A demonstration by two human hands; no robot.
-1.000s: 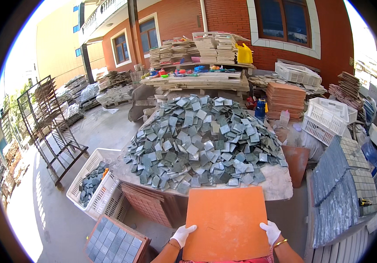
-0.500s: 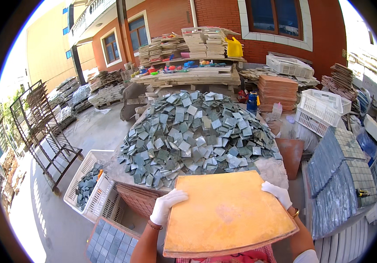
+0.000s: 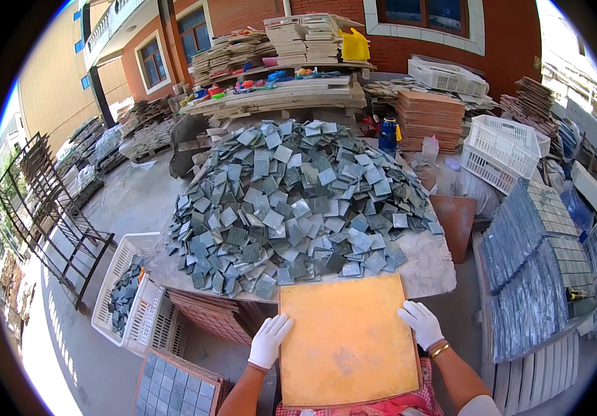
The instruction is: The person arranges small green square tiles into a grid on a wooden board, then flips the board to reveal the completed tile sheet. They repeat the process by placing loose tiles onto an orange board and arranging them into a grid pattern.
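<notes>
A flat, square yellow-orange board (image 3: 343,340) with a faint pale stain lies in front of me at the near edge of the worktable. My gloved left hand (image 3: 269,340) grips its left edge, fingertips showing on the top face. At the opposite edge, my gloved right hand (image 3: 421,324) holds the board the same way; the thumbs and anything under the board are hidden. Just beyond it rises a big heap of small square grey-green stone tiles (image 3: 291,201) on the pale worktable (image 3: 430,267).
To the left stand a white crate (image 3: 128,243) with loose tiles and a board of laid square tiles (image 3: 174,388). A black metal cart (image 3: 56,229) stands farther left. Wrapped tile stacks (image 3: 527,270) fill the right side. Beyond the heap are stacked boards (image 3: 278,97).
The board has tipped flatter and turned squarer to me, its far edge still near the table. Both hands have come lower along its sides. The view has shifted slightly.
</notes>
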